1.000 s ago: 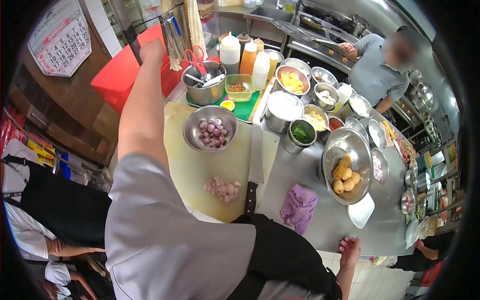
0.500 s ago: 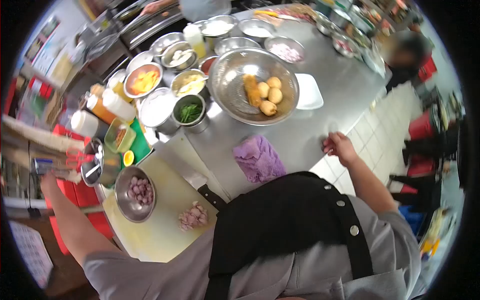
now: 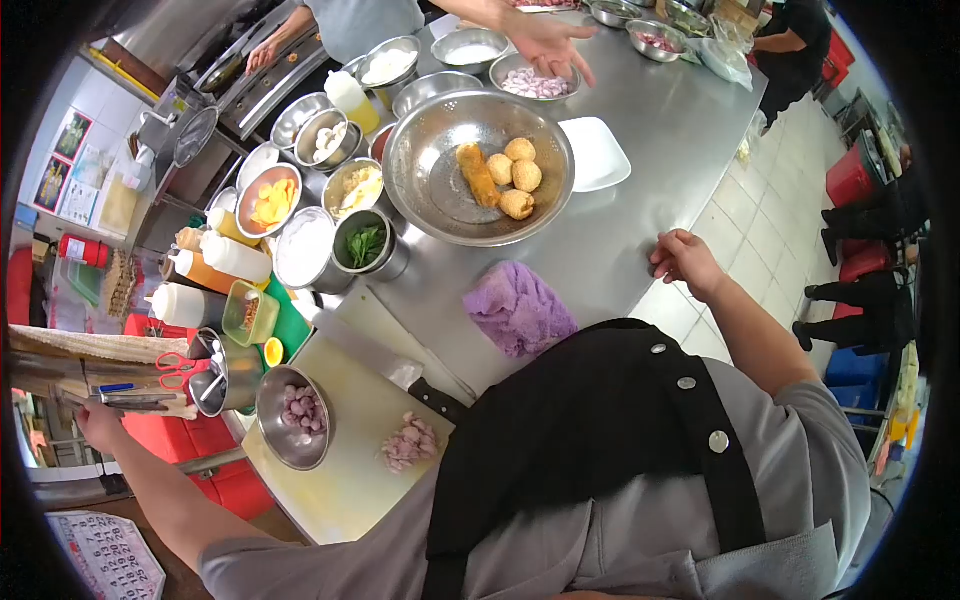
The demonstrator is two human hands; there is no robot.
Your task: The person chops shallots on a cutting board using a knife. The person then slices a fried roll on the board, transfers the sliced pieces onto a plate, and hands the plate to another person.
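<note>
My left hand (image 3: pixel 98 425) reaches out at the far left, at the hanging metal utensils (image 3: pixel 135 400); its fingers are too small to make out. Over the counter's right edge, my right hand (image 3: pixel 687 262) hangs with its fingers loosely curled and nothing visible in them. A knife (image 3: pixel 385 365) lies on the cutting board (image 3: pixel 340 500), near chopped shallots (image 3: pixel 409 443) and a steel bowl of shallots (image 3: pixel 295 417). Beside the board is a crumpled purple cloth (image 3: pixel 519 308). Behind it stands a large steel bowl (image 3: pixel 420 190) with fried pieces.
Many bowls, a greens container (image 3: pixel 366 245) and squeeze bottles (image 3: pixel 235 257) crowd the counter's back left. A white dish (image 3: pixel 595 154) sits beside the large bowl. Across the counter, a co-worker stretches an open hand (image 3: pixel 550 42) over the bowls. Other people stand at the right.
The view has swung round, so the counter appears turned. A co-worker's hand has come in over the bowls at the top. My left arm stays stretched towards the hanging utensils.
</note>
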